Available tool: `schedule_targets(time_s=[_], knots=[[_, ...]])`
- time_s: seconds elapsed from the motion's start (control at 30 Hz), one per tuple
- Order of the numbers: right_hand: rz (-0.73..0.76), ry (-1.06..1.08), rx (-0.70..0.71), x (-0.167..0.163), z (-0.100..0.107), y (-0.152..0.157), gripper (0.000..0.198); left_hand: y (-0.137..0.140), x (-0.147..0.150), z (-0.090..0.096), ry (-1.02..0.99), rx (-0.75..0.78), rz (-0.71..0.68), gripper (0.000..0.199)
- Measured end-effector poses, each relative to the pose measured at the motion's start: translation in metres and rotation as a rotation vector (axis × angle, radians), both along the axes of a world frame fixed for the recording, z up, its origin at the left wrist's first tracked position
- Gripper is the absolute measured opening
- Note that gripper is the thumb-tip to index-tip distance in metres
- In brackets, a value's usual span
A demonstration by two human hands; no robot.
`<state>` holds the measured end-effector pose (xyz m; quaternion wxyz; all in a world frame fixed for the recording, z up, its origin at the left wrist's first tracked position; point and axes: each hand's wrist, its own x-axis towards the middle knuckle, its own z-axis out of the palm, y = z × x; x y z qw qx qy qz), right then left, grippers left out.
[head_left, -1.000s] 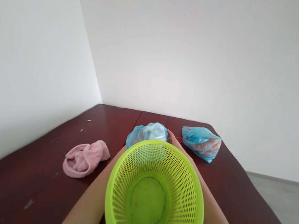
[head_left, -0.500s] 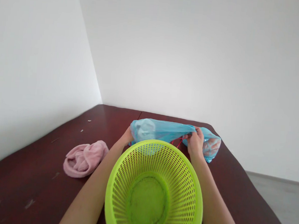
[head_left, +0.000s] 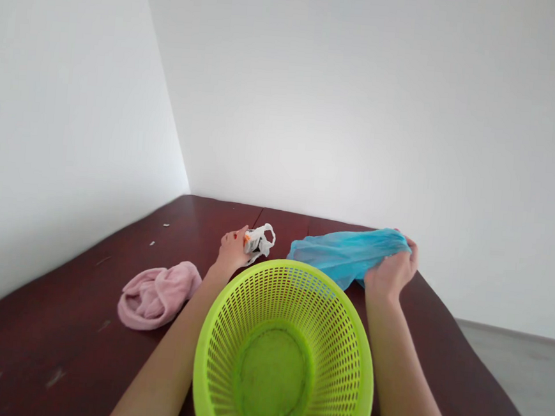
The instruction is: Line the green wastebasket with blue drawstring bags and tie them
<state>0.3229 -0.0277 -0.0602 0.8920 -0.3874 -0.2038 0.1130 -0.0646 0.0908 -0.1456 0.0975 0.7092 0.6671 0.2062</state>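
My left hand (head_left: pixel 233 251) is closed around a crumpled white plastic bag (head_left: pixel 261 240) with a loop handle sticking up and a bit of orange on it. Bunched in my right hand (head_left: pixel 394 267) is one end of a thin blue plastic bag (head_left: pixel 336 254), which trails leftward over the table. Between my forearms stands a yellow-green plastic basket (head_left: pixel 274 377) with slotted sides and nothing in it. The basket's far rim hides the lower part of the blue bag.
A folded pink cloth (head_left: pixel 158 296) lies left of my left forearm on the dark red table (head_left: pixel 80 333). Small white scraps and scuffs dot the table's left side. White walls rise behind and to the left; the floor shows at right.
The white bag has come out of the blue bag in my left hand. My right hand has moved right, drawing the blue bag away. The basket and pink cloth stay put.
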Motion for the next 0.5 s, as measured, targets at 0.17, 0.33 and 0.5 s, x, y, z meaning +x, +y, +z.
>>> schedule_targets(time_s=[0.17,0.33,0.5], knots=[[0.096,-0.132,-0.165,-0.012,0.001,-0.002,0.022,0.004,-0.010,0.013,0.051,-0.119,-0.012,0.165],[0.252,-0.385,-0.196,-0.026,0.014,-0.014,0.030,-0.008,0.002,0.051,-0.027,0.135,-0.132,0.145],[0.417,-0.536,-0.157,-0.044,0.019,-0.016,0.031,-0.038,0.055,0.059,-0.413,0.240,-0.531,0.055]])
